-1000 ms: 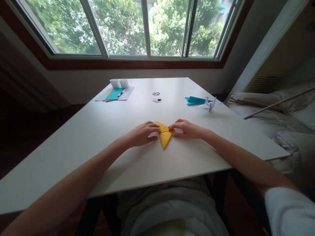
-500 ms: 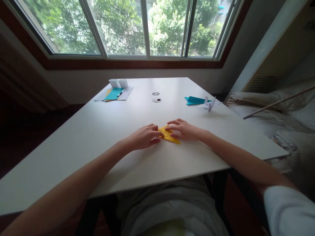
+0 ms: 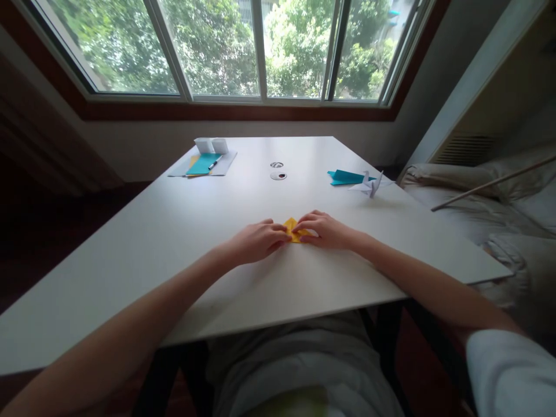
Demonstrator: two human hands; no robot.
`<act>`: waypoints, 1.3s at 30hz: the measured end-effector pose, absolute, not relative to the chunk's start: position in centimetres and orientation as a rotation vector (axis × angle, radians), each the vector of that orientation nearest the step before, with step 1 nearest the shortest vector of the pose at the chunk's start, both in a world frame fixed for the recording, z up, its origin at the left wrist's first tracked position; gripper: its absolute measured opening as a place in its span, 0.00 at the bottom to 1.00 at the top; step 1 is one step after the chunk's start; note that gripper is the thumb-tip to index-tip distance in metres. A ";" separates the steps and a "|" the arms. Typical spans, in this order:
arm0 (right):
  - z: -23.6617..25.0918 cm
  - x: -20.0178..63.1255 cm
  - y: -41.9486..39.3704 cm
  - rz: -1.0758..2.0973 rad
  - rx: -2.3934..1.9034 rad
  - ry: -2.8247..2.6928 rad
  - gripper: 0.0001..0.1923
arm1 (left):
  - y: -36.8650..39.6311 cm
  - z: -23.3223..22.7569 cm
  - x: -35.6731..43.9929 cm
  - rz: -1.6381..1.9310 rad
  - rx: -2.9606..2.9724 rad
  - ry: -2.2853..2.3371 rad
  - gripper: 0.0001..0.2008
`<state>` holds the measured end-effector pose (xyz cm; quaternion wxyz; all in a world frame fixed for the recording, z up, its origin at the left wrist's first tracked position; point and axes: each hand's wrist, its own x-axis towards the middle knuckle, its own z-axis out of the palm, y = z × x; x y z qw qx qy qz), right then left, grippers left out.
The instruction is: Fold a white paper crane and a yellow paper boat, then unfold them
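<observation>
A small piece of folded yellow paper (image 3: pixel 292 223) lies on the white table (image 3: pixel 182 231) in front of me, a pointed corner facing the window. My left hand (image 3: pixel 262 240) has closed its fingers on the paper's left side. From the right, my right hand (image 3: pixel 322 229) pinches the other side, its thumb below and its fingertips on top near the middle. Fingers of both hands cover much of the paper, so its full outline is hidden.
At the right stand a folded teal paper (image 3: pixel 345 177) and a white paper crane (image 3: pixel 370 185). Back left are teal sheets (image 3: pixel 202 164), a pen (image 3: pixel 214 163) and white paper boxes (image 3: pixel 211 145). Two round table inserts (image 3: pixel 278 175) sit mid-table; a covered couch (image 3: pixel 452 185) is beyond the right edge.
The yellow paper has turned: its long point toward me on the right is gone from sight, and a corner now points away. My left fingers have shifted slightly right, closer to my right hand.
</observation>
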<state>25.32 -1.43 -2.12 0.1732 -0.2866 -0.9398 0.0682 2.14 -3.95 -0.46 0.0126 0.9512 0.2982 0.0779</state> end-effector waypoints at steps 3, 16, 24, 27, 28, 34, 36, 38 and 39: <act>-1.6 26.0 -1.2 0.218 -0.748 -2.714 0.15 | -4.0 -0.3 2.2 0.199 2.973 0.940 0.13; -0.4 26.2 -1.6 0.124 -0.749 -2.783 0.08 | -4.1 0.0 2.5 0.213 2.970 0.984 0.11; -1.0 25.9 -1.8 -0.008 -0.790 -2.710 0.11 | -4.3 0.0 2.7 0.194 3.036 1.089 0.10; -1.4 25.4 -2.0 -0.042 -0.803 -2.635 0.11 | -4.5 -0.1 2.9 0.223 3.044 1.195 0.12; -1.4 25.3 -2.0 -0.048 -0.803 -2.610 0.12 | -4.6 -0.1 3.0 0.241 3.042 1.222 0.13; -1.4 25.1 -2.1 -0.059 -0.807 -2.536 0.12 | -4.9 -0.1 3.3 0.255 3.105 1.225 0.12; -1.2 25.1 -2.0 -0.057 -0.798 -2.537 0.13 | -4.9 0.0 3.3 0.249 3.095 1.222 0.12; -1.1 25.1 -2.0 -0.069 -0.791 -2.537 0.13 | -4.9 0.2 3.3 0.253 3.058 1.233 0.12; -0.9 25.1 -2.0 -0.077 -0.790 -2.534 0.13 | -4.9 0.4 3.3 0.254 3.038 1.239 0.12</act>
